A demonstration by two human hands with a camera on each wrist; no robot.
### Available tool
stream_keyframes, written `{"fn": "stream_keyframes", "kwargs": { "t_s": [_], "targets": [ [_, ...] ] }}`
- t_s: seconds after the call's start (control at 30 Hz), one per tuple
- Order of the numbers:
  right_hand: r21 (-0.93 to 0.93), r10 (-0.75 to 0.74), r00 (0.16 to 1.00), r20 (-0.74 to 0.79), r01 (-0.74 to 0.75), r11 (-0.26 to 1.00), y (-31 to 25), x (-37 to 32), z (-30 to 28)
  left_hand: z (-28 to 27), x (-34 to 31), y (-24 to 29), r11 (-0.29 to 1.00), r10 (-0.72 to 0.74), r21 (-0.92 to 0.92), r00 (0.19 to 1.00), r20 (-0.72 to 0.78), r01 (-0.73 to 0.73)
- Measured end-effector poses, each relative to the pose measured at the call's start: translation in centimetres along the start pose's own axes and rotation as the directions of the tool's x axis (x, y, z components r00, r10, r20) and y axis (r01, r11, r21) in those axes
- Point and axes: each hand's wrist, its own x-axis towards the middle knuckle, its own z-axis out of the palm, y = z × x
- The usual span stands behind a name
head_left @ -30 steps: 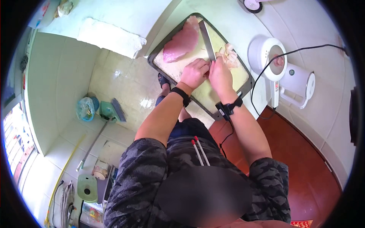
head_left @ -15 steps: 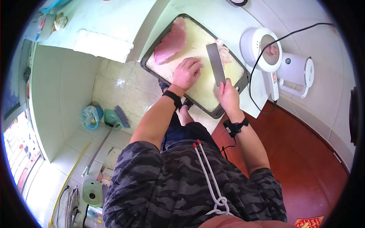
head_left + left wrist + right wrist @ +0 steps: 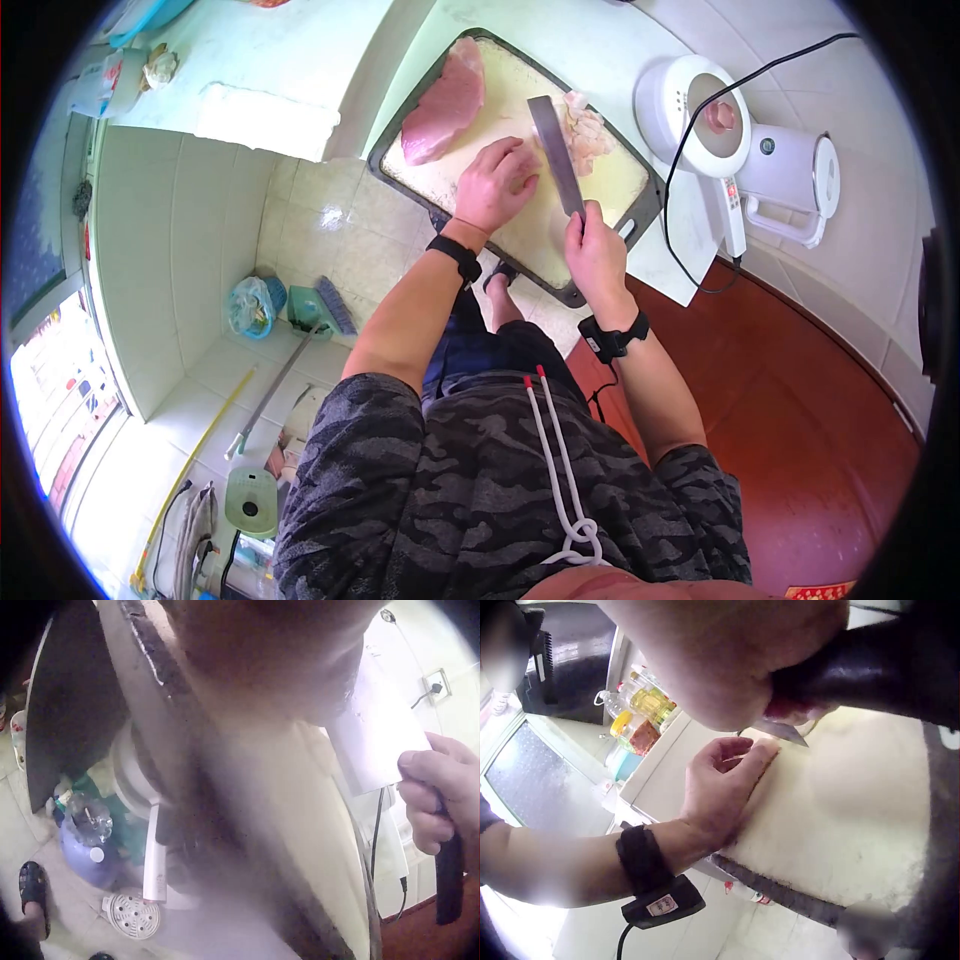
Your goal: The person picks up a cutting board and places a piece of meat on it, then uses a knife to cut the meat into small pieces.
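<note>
In the head view my right hand [image 3: 597,258] grips the dark handle of a cleaver [image 3: 557,155], its broad blade pointing away over the cutting board [image 3: 540,235]. My left hand [image 3: 492,188] rests low over the board left of the blade, fingers curled over a small piece of raw meat [image 3: 524,180] that they mostly hide. The right wrist view shows the left hand [image 3: 724,784] at the board with thumb and fingers bent together. A large slab of raw pink meat [image 3: 445,105] lies at the far left. Pale meat cuttings [image 3: 585,137] are heaped right of the blade.
Right of the board stand a white electric pot [image 3: 690,120] with a long handle and a white kettle [image 3: 790,180]. A black cable [image 3: 755,72] loops past them. The board's dark rim [image 3: 400,190] lies near the counter edge, with floor below.
The hands were together at the cleaver a second ago; the right hand then drew back toward the body. Since then the blade has swung edge-down and closer to the left hand.
</note>
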Motion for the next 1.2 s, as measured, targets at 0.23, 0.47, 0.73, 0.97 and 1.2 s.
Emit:
{"fn": "stream_keyframes", "kwargs": {
  "t_s": [0.23,0.47,0.73,0.97,1.2],
  "targets": [
    [-0.114,-0.062,0.994,0.085,0.071,0.991,-1.1,-0.4,-0.1,0.6,-0.6,-1.0,0.998,0.049,0.027,0.999,0.014,-0.05],
    [-0.217,-0.091,0.986,0.143,0.121,0.969,-1.2,-2.2,-1.3,0.6,-0.2,-1.0,0.998,0.035,0.055,0.999,0.023,-0.036],
    [-0.161,-0.104,0.976,0.193,0.137,0.977,-3.1,4.5,1.2,0.5,-0.2,-1.8,0.995,0.093,-0.027,0.994,0.053,-0.091],
    [-0.179,0.056,0.958,0.281,-0.005,0.984,-1.4,-0.5,0.3,0.7,-0.3,-1.8,0.998,0.056,-0.008,0.998,0.011,-0.055],
    [-0.13,-0.031,0.983,0.182,0.055,0.99,-5.0,7.8,2.6,0.2,0.0,-2.0,0.998,0.044,-0.042,0.998,0.051,-0.042]
  ]
}}
